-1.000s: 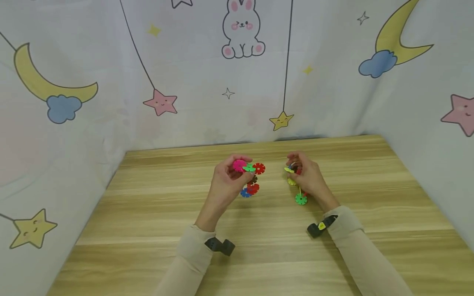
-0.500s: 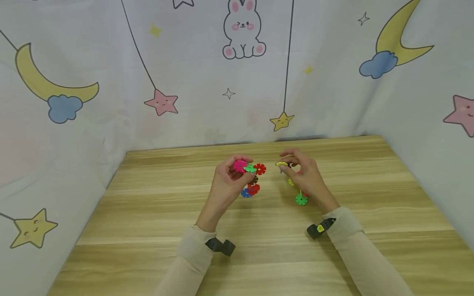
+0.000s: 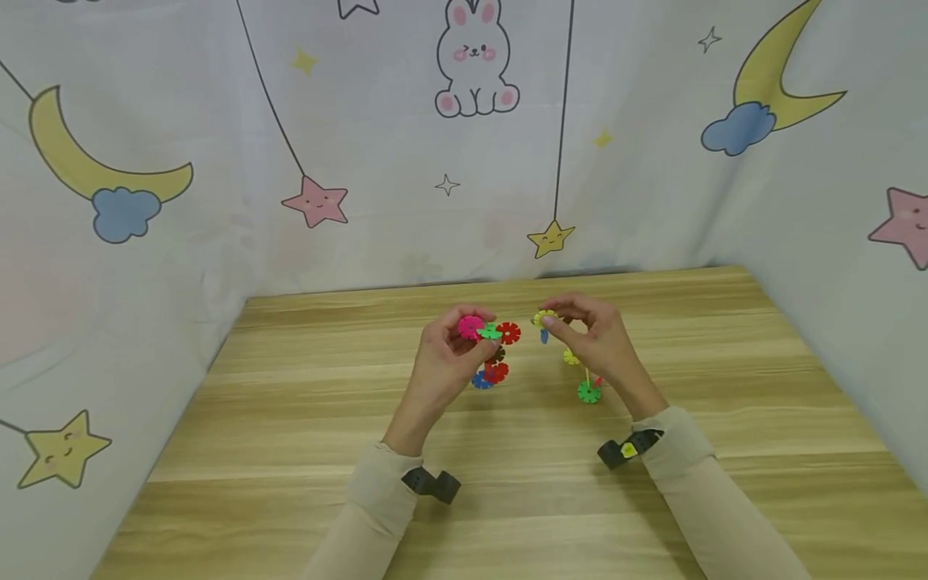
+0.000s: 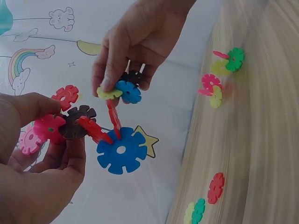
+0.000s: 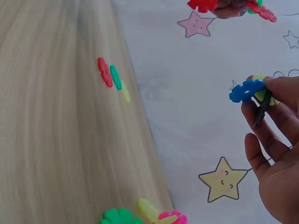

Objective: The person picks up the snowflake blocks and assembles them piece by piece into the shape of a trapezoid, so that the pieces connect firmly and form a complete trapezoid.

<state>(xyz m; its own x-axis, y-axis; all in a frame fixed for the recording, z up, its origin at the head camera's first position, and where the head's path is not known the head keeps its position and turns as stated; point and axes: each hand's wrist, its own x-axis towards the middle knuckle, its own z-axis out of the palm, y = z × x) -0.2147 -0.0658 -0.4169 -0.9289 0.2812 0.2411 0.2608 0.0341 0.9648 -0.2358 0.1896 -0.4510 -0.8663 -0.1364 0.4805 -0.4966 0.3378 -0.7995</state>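
Nearly level: left hand [image 3: 444, 350] and right hand [image 3: 602, 338], each in a pinch grip

At far left, the table [image 3: 290, 403] runs to a slanting side edge, leaving a broad stretch of wood beside the left sleeve [image 3: 373, 499]. That arm reaches forward and slightly inward. In the left wrist view, a loose red disc [image 4: 215, 191], a loose green disc [image 4: 198, 212] and a loose yellow disc [image 4: 188, 214] sit together on the wood.

The left hand has its fingers curled, gripping a linked bunch between thumb and fingers: a pink disc [image 3: 470, 327], a green disc [image 3: 489, 332] by the thumb, a red disc [image 3: 514, 333] on the right. From a black disc [image 4: 74, 127], a lower red disc [image 4: 96, 129] and a big blue disc [image 4: 117, 161] hang above the table.

A narrow gap follows in the head view; beyond both hands, a shallow strip of wood ends where the back edge meets the curtain [image 3: 384, 250].

The right hand angles inward, thumb and fingertips closed on a yellow disc [image 3: 544, 316], with a small blue disc [image 5: 244, 91] and a dark disc [image 5: 262, 112] grouped at it. Near it lie a second yellow disc [image 3: 571, 357] and a second green disc [image 3: 584, 395].

Past the right sleeve [image 3: 710, 499], wood stretches to the right edge.
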